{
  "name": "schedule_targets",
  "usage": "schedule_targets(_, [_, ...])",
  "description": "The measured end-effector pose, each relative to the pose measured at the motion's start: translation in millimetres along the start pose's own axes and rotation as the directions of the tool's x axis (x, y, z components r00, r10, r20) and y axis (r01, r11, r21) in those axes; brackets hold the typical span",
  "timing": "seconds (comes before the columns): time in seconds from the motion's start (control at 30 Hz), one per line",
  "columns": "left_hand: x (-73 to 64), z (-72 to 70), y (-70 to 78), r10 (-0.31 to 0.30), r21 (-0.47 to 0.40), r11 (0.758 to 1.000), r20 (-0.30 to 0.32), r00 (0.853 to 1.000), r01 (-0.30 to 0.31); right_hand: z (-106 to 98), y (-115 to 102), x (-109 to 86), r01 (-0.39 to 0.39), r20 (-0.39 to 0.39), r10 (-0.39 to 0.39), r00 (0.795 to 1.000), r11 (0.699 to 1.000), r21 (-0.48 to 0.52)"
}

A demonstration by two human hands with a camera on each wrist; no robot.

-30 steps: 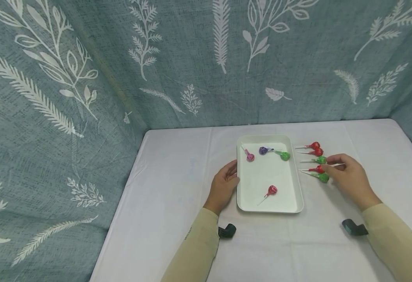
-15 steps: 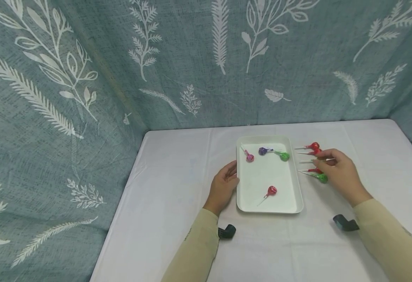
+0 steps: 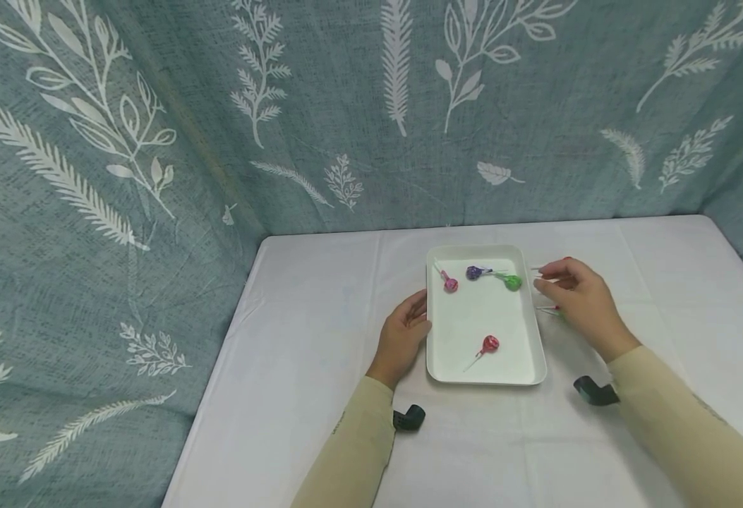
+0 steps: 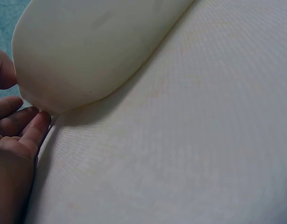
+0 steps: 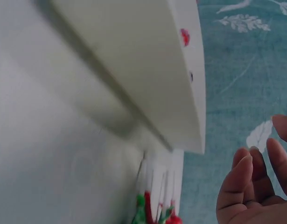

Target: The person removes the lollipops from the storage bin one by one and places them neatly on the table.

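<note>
the left hand (image 3: 401, 337) touches the tray (image 3: 469, 317) at its left side, grip relaxed; the right hand (image 3: 577, 300), with grip released, hovers over lollipops (image 5: 174, 219) just right of the tray.

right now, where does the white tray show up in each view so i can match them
Head: white tray, right of centre, just below mid-height.
Left wrist: white tray, upper left, cut off at the top.
Right wrist: white tray, slanting across the upper middle, cut off at the top.
Shared landmark: the teal curtain, across the top and left in head, top-left corner in left wrist, right side in right wrist.
</note>
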State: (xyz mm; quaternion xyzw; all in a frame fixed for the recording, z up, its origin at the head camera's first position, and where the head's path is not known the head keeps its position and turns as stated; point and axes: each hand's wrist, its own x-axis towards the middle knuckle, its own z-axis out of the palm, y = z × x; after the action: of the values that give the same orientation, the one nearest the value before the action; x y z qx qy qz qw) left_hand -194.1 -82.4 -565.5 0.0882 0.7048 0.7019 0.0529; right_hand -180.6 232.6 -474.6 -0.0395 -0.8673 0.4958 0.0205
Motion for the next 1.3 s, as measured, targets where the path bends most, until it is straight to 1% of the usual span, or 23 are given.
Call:
schedule_targets(0.13, [0.0,-0.3,0.4,0.0,-0.005,1.0,0.009,1.0,0.0,6.6,-7.3,2.8,-0.004,0.024,0.004,1.0,1.0,0.008])
schedule_targets(0.3, [0.1,-0.8,0.8,0.002,-0.017,1.0,0.022,1.0,-0.001,15.7,-16.3,5.9,0.021,0.044,-0.022,0.999,1.0,0.013])
schedule_targets(0.5, [-0.5,-1.2,0.4,-0.001,-0.009,1.0,0.009,1.0,0.001,29.2,-23.8,8.7,0.048,0.054,-0.05,0.997,0.998,0.04])
schedule_targets(0.63, [-1.0,-1.2,0.2,-0.011,0.002,1.0,0.0,1.0,0.011,37.5,-27.3,12.2,0.061,0.058,-0.062,0.996,0.998,0.032])
schedule_targets(0.93, [-0.5,-1.3,-1.5,-0.003,-0.013,1.0,0.007,1.0,0.003,49.9,-34.7,20.6,0.058,0.083,-0.063,0.995,0.997,0.059])
schedule_targets(1.13, [-0.2,-1.8,-1.9,0.011,-0.023,1.0,0.017,1.0,-0.011,59.4,-34.0,25.9,0.051,0.092,-0.059,0.994,0.995,0.085])
schedule_targets(1.3, [-1.4,-1.5,-0.2,0.012,0.004,1.0,0.016,1.0,-0.012,65.8,-31.1,29.9,0.06,0.091,-0.068,0.994,0.994,0.092])
